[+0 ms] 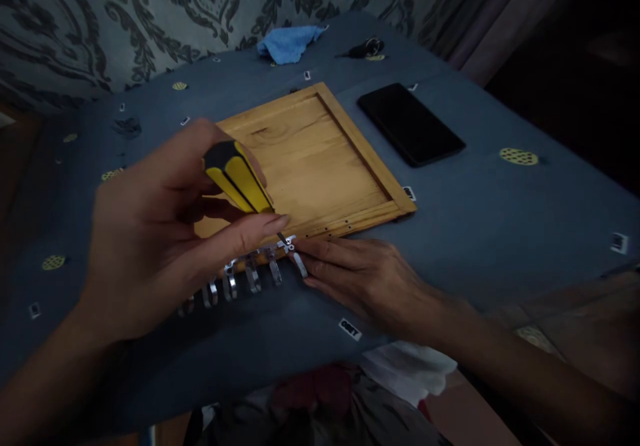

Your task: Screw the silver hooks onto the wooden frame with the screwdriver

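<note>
My left hand is closed around a screwdriver with a yellow and black handle. Its shaft slants down to a screw on a small silver metal hook. My right hand pinches that hook at the front edge of a framed wooden board. Several more silver hooks line the same edge to the left, partly behind my left hand. Small dark holes show along the edge to the right of my right fingertips. The board lies flat, its left part hidden by my left hand.
A black smartphone lies right of the board. Farther back are a blue cloth and a dark bunch of what looks like keys. A crumpled clear piece sits at the left on the blue tablecloth. Patterned fabric hangs behind.
</note>
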Demonstrator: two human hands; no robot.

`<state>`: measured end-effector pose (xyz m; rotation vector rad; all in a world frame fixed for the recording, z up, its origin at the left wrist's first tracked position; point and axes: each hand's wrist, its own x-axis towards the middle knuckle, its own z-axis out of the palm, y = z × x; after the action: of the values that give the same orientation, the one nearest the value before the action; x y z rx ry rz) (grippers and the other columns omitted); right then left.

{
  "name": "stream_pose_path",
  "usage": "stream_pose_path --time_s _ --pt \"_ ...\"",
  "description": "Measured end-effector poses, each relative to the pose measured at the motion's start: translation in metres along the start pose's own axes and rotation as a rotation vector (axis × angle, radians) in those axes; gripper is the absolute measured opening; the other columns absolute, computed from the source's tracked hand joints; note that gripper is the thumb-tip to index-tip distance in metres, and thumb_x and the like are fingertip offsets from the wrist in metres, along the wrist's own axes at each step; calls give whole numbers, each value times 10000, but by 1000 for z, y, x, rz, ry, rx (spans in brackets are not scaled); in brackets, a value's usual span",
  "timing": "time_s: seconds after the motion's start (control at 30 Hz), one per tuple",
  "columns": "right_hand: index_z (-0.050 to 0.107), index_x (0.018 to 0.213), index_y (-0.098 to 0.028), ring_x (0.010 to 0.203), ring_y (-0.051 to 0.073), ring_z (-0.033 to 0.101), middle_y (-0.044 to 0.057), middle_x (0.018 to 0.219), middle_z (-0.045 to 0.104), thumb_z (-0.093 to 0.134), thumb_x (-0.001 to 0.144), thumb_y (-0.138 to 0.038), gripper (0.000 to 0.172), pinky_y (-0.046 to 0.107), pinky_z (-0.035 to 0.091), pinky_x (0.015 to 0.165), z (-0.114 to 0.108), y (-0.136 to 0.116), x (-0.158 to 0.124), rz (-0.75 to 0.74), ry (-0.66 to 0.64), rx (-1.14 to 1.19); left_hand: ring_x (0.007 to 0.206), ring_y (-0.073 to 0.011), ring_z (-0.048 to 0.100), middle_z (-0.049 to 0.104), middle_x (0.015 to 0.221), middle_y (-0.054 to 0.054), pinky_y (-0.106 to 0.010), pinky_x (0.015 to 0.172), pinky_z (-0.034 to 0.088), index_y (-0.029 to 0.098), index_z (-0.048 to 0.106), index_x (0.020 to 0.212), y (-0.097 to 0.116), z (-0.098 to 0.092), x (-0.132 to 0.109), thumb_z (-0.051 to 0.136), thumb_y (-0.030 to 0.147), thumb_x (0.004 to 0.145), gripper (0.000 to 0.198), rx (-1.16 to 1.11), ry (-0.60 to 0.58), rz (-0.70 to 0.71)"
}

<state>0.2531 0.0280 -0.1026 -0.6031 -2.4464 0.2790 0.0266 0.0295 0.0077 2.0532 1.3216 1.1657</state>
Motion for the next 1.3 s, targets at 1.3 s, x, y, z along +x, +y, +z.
stream_pose_path --time_s 1.3 --pt "757 1035 -123 949 182 791 96 1235 782 512 1068 -190 256 301 687 813 -2 -1 4 -27 31 -33 1042 -154 658 604 1305 -20 -215 750 647 281 568 1328 -8 6 -5 762 135 872 517 77 -50 201"
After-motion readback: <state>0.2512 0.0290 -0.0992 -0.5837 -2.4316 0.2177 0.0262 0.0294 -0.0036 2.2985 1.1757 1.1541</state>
